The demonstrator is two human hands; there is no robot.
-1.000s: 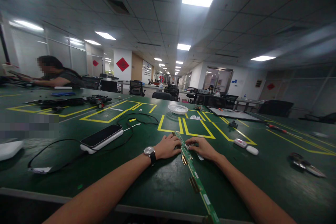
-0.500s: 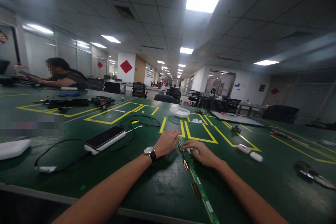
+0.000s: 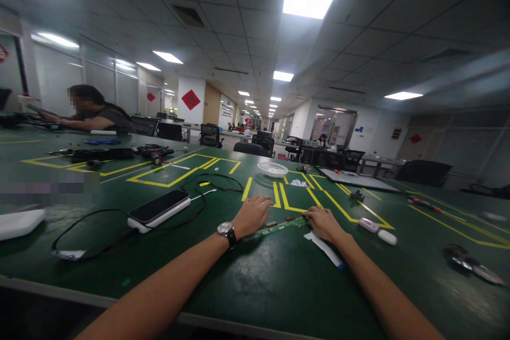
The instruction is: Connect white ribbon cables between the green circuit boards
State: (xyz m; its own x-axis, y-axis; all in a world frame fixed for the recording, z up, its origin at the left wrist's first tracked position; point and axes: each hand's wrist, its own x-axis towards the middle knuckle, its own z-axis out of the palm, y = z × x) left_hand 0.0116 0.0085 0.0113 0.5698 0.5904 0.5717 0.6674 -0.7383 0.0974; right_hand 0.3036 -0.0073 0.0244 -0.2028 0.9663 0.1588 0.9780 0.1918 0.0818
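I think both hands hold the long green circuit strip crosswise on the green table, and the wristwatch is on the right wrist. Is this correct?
Not quite: the wristwatch is on the left wrist, as the head view shows. The rest holds: the left hand and right hand hold the green circuit strip crosswise on the green table.

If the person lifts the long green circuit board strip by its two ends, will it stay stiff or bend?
The green circuit board strip looks very thin and long, so it would probably sag a little in the middle. It seems light, since the left hand and right hand hold only its ends. The small parts on it suggest fragility.
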